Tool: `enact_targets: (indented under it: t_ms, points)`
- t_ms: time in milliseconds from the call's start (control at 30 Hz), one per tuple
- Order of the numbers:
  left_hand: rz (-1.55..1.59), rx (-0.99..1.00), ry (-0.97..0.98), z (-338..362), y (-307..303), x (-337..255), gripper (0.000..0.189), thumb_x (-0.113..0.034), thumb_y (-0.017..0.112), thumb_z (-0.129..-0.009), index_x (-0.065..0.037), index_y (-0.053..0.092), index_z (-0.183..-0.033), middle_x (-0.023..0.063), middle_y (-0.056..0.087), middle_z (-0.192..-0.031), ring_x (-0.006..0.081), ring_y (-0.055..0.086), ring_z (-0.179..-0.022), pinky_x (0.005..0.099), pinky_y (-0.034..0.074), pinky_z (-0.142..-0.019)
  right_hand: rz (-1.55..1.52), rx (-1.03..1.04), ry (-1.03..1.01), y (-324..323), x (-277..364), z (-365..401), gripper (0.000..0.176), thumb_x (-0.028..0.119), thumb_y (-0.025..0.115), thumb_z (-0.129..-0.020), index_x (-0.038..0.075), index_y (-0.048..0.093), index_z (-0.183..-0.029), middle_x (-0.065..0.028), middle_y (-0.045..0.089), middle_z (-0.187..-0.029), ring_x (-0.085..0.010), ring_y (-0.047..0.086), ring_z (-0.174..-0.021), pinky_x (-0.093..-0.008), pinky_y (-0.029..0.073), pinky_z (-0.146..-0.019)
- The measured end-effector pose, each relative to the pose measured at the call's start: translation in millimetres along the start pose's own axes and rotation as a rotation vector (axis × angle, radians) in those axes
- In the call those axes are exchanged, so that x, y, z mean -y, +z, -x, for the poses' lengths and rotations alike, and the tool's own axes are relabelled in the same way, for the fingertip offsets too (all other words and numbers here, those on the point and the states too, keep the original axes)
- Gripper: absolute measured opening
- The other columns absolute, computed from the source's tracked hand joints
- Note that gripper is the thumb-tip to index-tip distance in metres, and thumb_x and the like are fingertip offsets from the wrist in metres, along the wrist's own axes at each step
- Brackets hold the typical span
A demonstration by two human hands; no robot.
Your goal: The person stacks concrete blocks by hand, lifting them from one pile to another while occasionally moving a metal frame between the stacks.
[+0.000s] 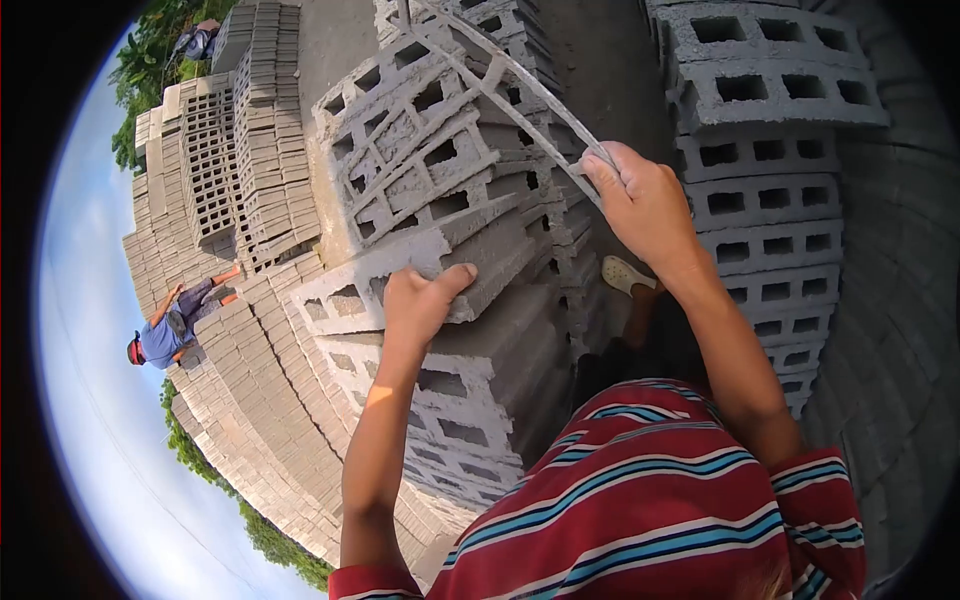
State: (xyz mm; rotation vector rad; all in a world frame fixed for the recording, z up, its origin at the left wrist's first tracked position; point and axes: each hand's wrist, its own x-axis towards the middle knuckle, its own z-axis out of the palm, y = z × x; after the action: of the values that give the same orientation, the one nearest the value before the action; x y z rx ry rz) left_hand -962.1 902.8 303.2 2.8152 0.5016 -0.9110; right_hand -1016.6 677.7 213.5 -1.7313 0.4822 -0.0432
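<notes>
My left hand (425,305) grips a grey hollow concrete block (335,290) that lies tilted on a stack. The fingers curl over its holed face, partly out of sight, while the thumb presses on its long side. In my closed right hand (640,205) is a long, thin grey metal tool (530,95), made of two narrow bars joined by a short crosspiece. It reaches over more blocks (430,150) with rough, chipped webs; its far end passes out of the frame's top.
A tall stack of hollow blocks (770,200) rises on the right. Long rows of blocks (270,370) fill the left, where another person (175,325) in a blue top bends among them. My foot in a pale clog (625,275) stands in the narrow gap between stacks.
</notes>
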Motion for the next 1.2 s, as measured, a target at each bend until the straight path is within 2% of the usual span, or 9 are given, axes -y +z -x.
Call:
enact_targets:
  t_ms: [200,333,367,500,533,667,767,1000,1200]
  points:
    - [0.155,-0.109,0.125,7.1,11.6,6.8,0.049,-0.039,0.072,-0.058,0.007,0.056,-0.062,0.0162,0.060,-0.064,0.0204,0.056,-0.060,0.0332,0.045,-0.061,0.107,-0.100,0.065,-37.0,-36.5,32.4,0.029,0.030,0.049,-0.088,0.003,0.060,-0.091,-0.0144,0.056,-0.060,-0.0316,0.054,-0.056,-0.0360,0.042,-0.056]
    - [0.127,0.043,0.151,-0.4,9.2,17.2,0.056,-0.043,0.068,-0.062,0.010,0.059,-0.080,0.0213,0.063,-0.079,0.0264,0.060,-0.071,0.0340,0.046,-0.068,0.090,-0.118,0.108,-51.0,-45.6,59.6,0.030,0.031,0.049,-0.088,0.004,0.060,-0.093,-0.0114,0.057,-0.062,-0.0236,0.054,-0.057,-0.0330,0.042,-0.057]
    - [0.172,-0.055,0.240,11.1,11.1,16.8,0.063,-0.048,0.066,-0.066,0.010,0.057,-0.090,0.0218,0.062,-0.083,0.0286,0.059,-0.084,0.0346,0.043,-0.078,0.089,-0.117,0.106,-52.9,-46.4,67.6,0.030,0.031,0.050,-0.088,0.003,0.060,-0.093,-0.0106,0.057,-0.063,-0.0208,0.054,-0.058,-0.0320,0.042,-0.057]
    - [-0.184,-0.668,0.666,69.0,7.3,46.9,0.063,-0.048,0.064,-0.073,0.009,0.055,-0.099,0.0254,0.060,-0.090,0.0347,0.057,-0.087,0.0392,0.041,-0.084,0.063,-0.146,0.067,-55.3,-53.8,103.8,0.032,0.031,0.052,-0.088,0.001,0.060,-0.095,-0.0076,0.058,-0.066,-0.0124,0.051,-0.062,-0.0276,0.042,-0.059]
    - [-0.212,-0.753,0.689,85.1,6.4,57.0,0.054,-0.047,0.062,-0.075,0.004,0.059,-0.090,0.0220,0.061,-0.085,0.0328,0.057,-0.082,0.0384,0.043,-0.078,0.055,-0.167,0.055,-52.9,-52.6,117.1,0.032,0.031,0.053,-0.088,0.000,0.059,-0.095,-0.0064,0.058,-0.067,-0.0110,0.050,-0.063,-0.0267,0.042,-0.059]
    - [-0.328,-0.283,0.435,125.4,14.1,96.9,0.062,-0.055,0.059,-0.074,0.005,0.058,-0.059,0.0212,0.059,-0.065,0.0362,0.057,-0.067,0.0388,0.040,-0.076,0.004,-0.226,0.004,-43.7,-50.4,184.5,0.028,0.026,0.055,-0.088,-0.001,0.060,-0.094,0.0010,0.054,-0.068,-0.0051,0.045,-0.063,-0.0216,0.039,-0.058]
    - [-0.384,-0.401,0.592,111.5,47.2,124.6,0.075,-0.065,0.050,-0.074,0.008,0.060,-0.058,0.0244,0.058,-0.059,0.0382,0.058,-0.061,0.0414,0.043,-0.065,-0.054,-0.241,-0.006,-32.6,-49.2,233.7,0.025,0.023,0.055,-0.089,-0.001,0.061,-0.094,0.0046,0.050,-0.068,-0.0026,0.041,-0.063,-0.0189,0.037,-0.056]
    - [-0.092,-0.154,0.353,96.0,66.6,106.2,0.085,-0.075,0.057,-0.056,0.007,0.065,-0.074,0.0238,0.064,-0.079,0.0378,0.062,-0.084,0.0387,0.045,-0.080,0.042,-0.156,0.077,-18.7,-73.9,305.6,0.032,0.029,0.054,-0.088,-0.001,0.062,-0.096,-0.0070,0.060,-0.067,-0.0097,0.053,-0.064,-0.0271,0.044,-0.060]
    - [0.015,-0.167,0.285,86.2,72.7,105.1,0.068,-0.061,0.064,-0.058,0.006,0.064,-0.071,0.0234,0.064,-0.079,0.0351,0.062,-0.082,0.0379,0.046,-0.077,0.212,-0.031,0.142,-10.4,-109.3,319.3,0.028,0.032,0.050,-0.087,0.007,0.062,-0.092,-0.0187,0.059,-0.068,-0.0349,0.059,-0.065,-0.0383,0.045,-0.058]
